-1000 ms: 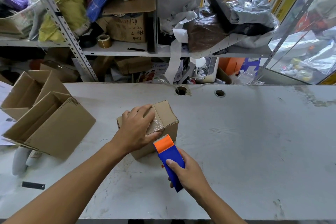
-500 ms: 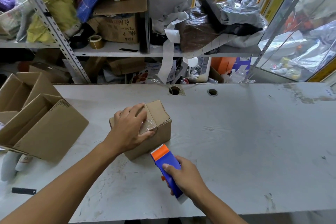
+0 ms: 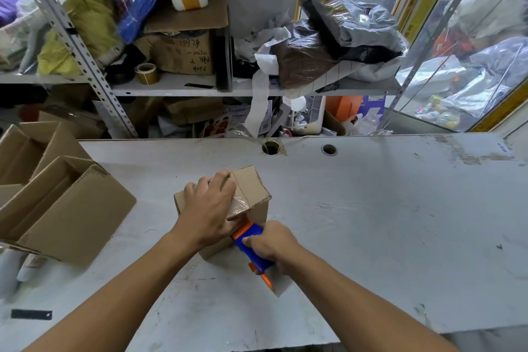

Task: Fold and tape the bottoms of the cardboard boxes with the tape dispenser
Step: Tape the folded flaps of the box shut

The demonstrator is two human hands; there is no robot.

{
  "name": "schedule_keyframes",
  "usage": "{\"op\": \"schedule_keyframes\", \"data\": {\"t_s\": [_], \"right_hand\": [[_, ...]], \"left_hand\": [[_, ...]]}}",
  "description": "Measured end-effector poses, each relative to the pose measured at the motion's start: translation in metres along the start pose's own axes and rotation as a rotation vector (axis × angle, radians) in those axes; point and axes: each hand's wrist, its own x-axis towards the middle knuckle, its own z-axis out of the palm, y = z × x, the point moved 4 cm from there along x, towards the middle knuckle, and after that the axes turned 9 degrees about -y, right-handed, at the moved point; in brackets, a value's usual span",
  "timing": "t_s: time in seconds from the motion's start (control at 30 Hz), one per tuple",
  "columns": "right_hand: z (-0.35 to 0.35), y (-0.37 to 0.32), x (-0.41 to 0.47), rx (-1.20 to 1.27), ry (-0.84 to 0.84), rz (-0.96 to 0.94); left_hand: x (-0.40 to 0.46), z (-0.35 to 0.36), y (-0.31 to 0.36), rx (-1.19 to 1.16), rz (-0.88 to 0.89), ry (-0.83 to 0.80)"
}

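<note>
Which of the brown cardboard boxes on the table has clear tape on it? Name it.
The small brown cardboard box under the left hand, mid-table. The two larger boxes at the left lie open and show no tape.

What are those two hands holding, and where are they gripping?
The right hand grips the blue and orange tape dispenser around its blue body. The left hand presses on the small brown cardboard box's taped top.

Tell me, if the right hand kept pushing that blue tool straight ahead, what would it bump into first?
Probably the small cardboard box: the right hand aims the tape dispenser at its near side, beside the left hand. Contact is hard to judge.
</note>
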Motion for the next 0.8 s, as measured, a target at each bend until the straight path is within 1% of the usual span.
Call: {"op": "schedule_keyframes", "data": {"t_s": [0.07, 0.17, 0.2, 0.27, 0.33, 0.47, 0.57, 0.7, 0.8], "right_hand": [[0.001, -0.017, 0.011, -0.081, 0.012, 0.050], [0.013, -0.018, 0.023, -0.300, -0.013, 0.133], [0.022, -0.010, 0.028, -0.319, -0.016, 0.142], [0.036, 0.004, 0.032, -0.231, -0.013, 0.126], [0.036, 0.010, 0.027, -0.204, 0.052, 0.101], [0.010, 0.023, 0.018, -0.289, 0.281, 0.032], [-0.008, 0.041, 0.012, -0.360, 0.464, 0.069], [-0.018, 0.067, 0.025, -0.358, 0.490, 0.049], [-0.017, 0.079, 0.034, -0.206, 0.516, -0.016]], "left_hand": [[0.002, -0.002, 0.000, -0.016, -0.015, -0.016], [-0.001, -0.004, 0.001, -0.033, -0.012, -0.032], [-0.004, -0.003, 0.001, -0.028, -0.002, -0.035], [-0.005, -0.002, -0.002, -0.024, -0.006, -0.043], [-0.006, 0.000, -0.003, -0.011, -0.025, -0.071], [-0.006, 0.007, 0.015, 0.132, -0.073, -0.141], [-0.006, 0.009, 0.023, 0.138, -0.117, -0.156], [-0.007, 0.010, 0.019, 0.122, -0.136, -0.118], [-0.005, 0.009, 0.020, 0.118, -0.146, -0.146]]}}
